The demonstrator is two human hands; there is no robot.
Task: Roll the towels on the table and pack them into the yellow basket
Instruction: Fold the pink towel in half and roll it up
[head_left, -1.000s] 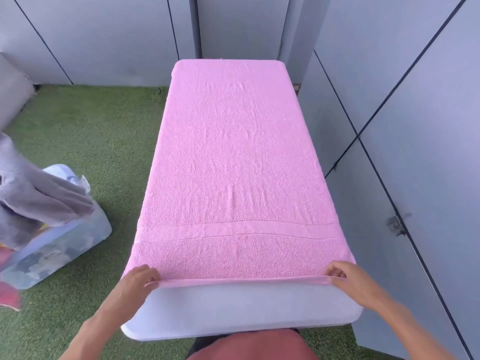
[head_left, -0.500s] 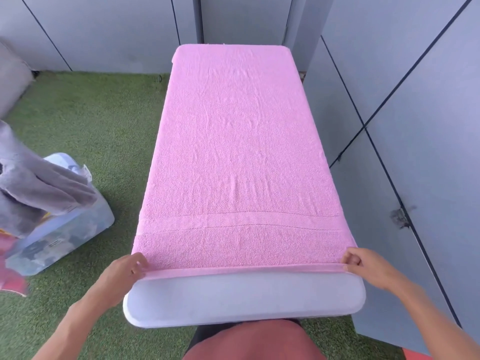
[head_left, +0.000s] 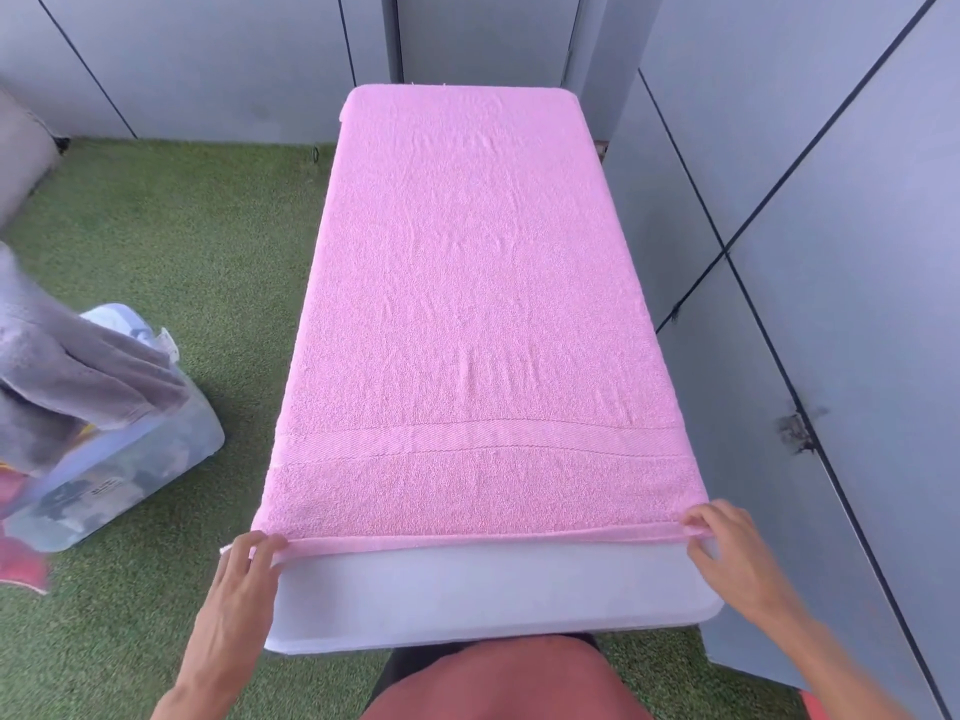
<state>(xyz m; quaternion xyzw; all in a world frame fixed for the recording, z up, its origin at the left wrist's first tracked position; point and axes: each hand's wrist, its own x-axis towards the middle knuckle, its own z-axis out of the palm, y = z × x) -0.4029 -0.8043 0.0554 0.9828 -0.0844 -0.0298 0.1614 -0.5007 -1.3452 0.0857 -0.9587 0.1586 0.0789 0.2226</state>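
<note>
A long pink towel [head_left: 467, 304] lies flat over nearly the whole white table [head_left: 493, 595], which shows only as a bare strip at the near end. The towel's near hem is folded up into a thin lip. My left hand [head_left: 244, 574] pinches the near left corner of that lip. My right hand [head_left: 732, 553] pinches the near right corner. No yellow basket is in view.
A clear plastic bin [head_left: 119, 475] stands on the green turf [head_left: 156, 252] to the left, with a grey towel [head_left: 62, 376] draped over it. Something red [head_left: 21, 558] lies beside the bin. Grey panelled walls [head_left: 831, 252] close in on the right and behind.
The near hem has been pushed a little farther up the table, baring more white surface. Both hands stay at the corners, now pressing the folded lip down.
</note>
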